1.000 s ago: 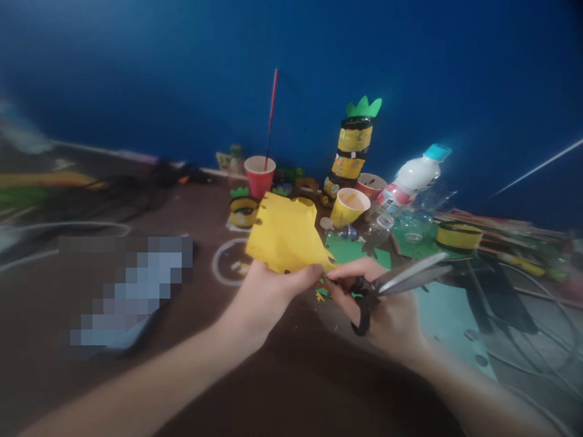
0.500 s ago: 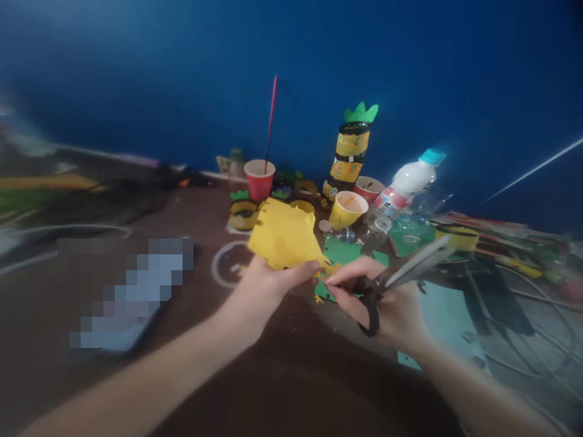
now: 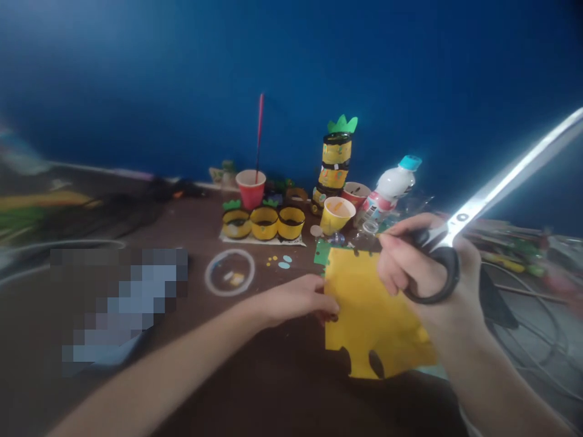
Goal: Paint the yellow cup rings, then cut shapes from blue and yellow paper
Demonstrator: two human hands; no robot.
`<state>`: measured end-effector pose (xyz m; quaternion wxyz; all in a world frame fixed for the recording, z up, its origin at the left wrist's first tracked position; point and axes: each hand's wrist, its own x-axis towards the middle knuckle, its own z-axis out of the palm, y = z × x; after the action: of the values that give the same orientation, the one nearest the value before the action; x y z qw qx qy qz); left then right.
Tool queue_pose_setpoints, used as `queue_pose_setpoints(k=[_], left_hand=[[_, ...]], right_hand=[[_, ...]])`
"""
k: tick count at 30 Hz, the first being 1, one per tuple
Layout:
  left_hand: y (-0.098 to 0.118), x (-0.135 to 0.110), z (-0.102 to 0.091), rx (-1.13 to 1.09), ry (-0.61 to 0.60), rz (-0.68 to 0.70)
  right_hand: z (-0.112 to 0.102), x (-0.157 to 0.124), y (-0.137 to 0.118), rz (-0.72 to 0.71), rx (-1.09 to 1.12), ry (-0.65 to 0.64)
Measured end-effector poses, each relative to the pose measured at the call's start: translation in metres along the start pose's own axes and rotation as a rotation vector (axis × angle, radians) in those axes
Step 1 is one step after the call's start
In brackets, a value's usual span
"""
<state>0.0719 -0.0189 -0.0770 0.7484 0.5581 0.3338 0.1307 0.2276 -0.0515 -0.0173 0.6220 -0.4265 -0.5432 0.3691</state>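
Black-handled scissors (image 3: 455,224) hang from my right hand (image 3: 423,273), which is closed around the handles. Their bright blades point up and away to the right. Below that hand is a yellow paper sheet (image 3: 364,297) with cut-out holes and notched edges, overlapping a green sheet (image 3: 321,252). At its left edge, my left hand (image 3: 305,297) has its thumb over the paper and its fingers curled, partly hidden. Small yellow and pale blue paper discs (image 3: 285,262) lie on the table beyond my left hand.
Three yellow rings (image 3: 264,223) stand in a row at the back. Behind are a red cup (image 3: 251,191) with a stick, a yellow cup (image 3: 337,213), a pineapple-like tower (image 3: 336,164) and a white bottle (image 3: 392,188). A tape roll (image 3: 230,273) lies left; cables (image 3: 537,321) sit right.
The yellow sheet has moved right and down from in front of the rings, uncovering them. My right hand has moved right, and the scissors' blades now tilt higher.
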Motion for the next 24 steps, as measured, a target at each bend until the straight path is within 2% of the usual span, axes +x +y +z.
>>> queue_pose_setpoints(k=[2,4,7,9,14,18,24], left_hand=[[-0.005,0.02,0.004,0.074,-0.014,-0.018],[-0.008,0.034,0.009,0.145,0.043,0.014],[-0.006,0.039,0.01,0.247,0.134,0.089],[-0.001,0.029,0.005,0.311,0.221,0.16],[0.016,-0.015,-0.009,0.371,0.488,0.305],[0.023,-0.038,-0.005,0.273,0.448,0.319],[0.024,-0.046,-0.001,0.296,0.507,0.359]], right_hand=[[0.0,0.003,0.002,0.04,-0.003,0.001],[0.0,0.007,0.008,0.081,0.017,-0.026],[0.001,0.011,0.02,0.157,0.044,-0.084],[0.003,0.013,0.027,0.219,0.052,-0.123],[0.012,0.008,0.035,0.356,0.164,-0.223],[0.023,0.0,0.035,0.471,0.272,-0.287],[0.03,-0.006,0.032,0.528,0.287,-0.285]])
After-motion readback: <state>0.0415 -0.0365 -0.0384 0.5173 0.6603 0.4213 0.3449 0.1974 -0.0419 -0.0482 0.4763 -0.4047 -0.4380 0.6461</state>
